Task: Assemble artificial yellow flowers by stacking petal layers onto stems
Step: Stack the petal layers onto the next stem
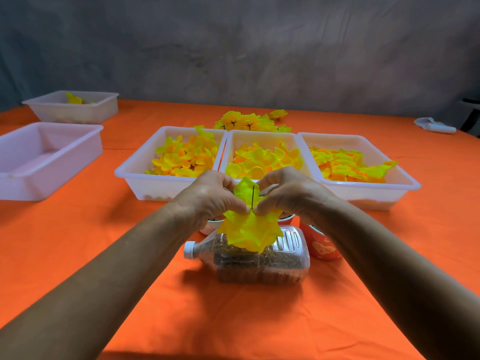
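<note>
Both hands meet above the sand-filled bottle [259, 258]: the left hand [213, 198] and right hand [291, 196] pinch a yellow petal layer [249, 229] either side of the thin dark stem [252, 196], probably to slide it down squarely, near the petal trays [145, 175]

Yellow petal layers [250, 231] threaded on a thin upright dark stem [252, 196]

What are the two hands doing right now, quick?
Left hand: closed, pinching the yellow petal layers at the thin dark stem.
Right hand: closed, pinching the same petals from the other side.
</note>
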Action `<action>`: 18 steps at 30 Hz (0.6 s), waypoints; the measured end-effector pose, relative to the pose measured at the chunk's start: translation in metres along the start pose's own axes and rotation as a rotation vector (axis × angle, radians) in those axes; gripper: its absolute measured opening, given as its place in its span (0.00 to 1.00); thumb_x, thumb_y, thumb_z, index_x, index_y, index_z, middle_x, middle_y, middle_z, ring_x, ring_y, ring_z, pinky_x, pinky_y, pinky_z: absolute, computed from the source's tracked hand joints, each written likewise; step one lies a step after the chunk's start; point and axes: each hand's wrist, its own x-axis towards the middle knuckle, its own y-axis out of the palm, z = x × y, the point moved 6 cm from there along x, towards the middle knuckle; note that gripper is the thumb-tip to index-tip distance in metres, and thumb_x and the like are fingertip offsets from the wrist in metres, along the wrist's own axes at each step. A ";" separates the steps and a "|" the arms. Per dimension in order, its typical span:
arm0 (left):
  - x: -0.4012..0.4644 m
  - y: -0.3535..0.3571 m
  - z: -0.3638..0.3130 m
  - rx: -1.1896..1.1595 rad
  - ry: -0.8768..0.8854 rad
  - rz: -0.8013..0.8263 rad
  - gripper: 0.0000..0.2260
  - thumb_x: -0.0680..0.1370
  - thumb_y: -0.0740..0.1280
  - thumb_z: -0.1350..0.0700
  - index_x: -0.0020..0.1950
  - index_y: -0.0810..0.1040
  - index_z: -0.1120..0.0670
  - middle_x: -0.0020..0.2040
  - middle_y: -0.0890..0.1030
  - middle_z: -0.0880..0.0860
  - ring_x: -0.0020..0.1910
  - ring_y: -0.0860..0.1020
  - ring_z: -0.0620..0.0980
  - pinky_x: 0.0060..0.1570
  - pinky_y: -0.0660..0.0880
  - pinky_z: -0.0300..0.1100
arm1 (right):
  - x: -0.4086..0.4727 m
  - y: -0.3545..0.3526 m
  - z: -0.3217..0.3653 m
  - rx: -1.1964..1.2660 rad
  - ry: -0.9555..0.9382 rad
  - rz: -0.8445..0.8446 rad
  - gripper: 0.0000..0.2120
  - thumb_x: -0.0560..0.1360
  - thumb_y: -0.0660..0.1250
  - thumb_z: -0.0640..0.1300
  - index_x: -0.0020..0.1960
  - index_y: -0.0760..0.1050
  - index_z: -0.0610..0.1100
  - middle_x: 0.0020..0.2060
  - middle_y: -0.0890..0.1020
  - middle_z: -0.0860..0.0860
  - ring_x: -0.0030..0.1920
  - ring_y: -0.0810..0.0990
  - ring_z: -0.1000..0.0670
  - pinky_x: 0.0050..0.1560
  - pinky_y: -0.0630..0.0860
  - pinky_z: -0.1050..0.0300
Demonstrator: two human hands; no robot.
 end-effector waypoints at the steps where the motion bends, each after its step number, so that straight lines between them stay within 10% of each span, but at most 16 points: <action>1: 0.000 0.000 0.000 -0.002 -0.003 0.000 0.10 0.67 0.74 0.69 0.43 0.78 0.59 0.36 0.79 0.55 0.36 0.76 0.51 0.35 0.70 0.39 | 0.000 0.000 -0.001 0.001 0.008 0.001 0.17 0.65 0.74 0.31 0.53 0.78 0.37 0.50 0.82 0.39 0.38 0.78 0.47 0.36 0.76 0.59; 9: 0.000 -0.001 0.007 -0.051 -0.080 0.019 0.14 0.67 0.74 0.67 0.51 0.79 0.62 0.45 0.80 0.59 0.48 0.78 0.57 0.50 0.74 0.51 | -0.003 0.000 -0.007 0.153 0.080 0.048 0.13 0.65 0.74 0.30 0.45 0.78 0.42 0.35 0.78 0.49 0.31 0.77 0.53 0.21 0.69 0.69; 18: 0.002 0.001 0.005 -0.022 -0.059 0.054 0.13 0.67 0.73 0.67 0.51 0.79 0.63 0.40 0.79 0.57 0.41 0.76 0.53 0.42 0.71 0.43 | -0.001 0.001 -0.003 0.036 0.046 0.061 0.18 0.65 0.75 0.32 0.55 0.78 0.33 0.51 0.82 0.36 0.38 0.79 0.47 0.35 0.76 0.60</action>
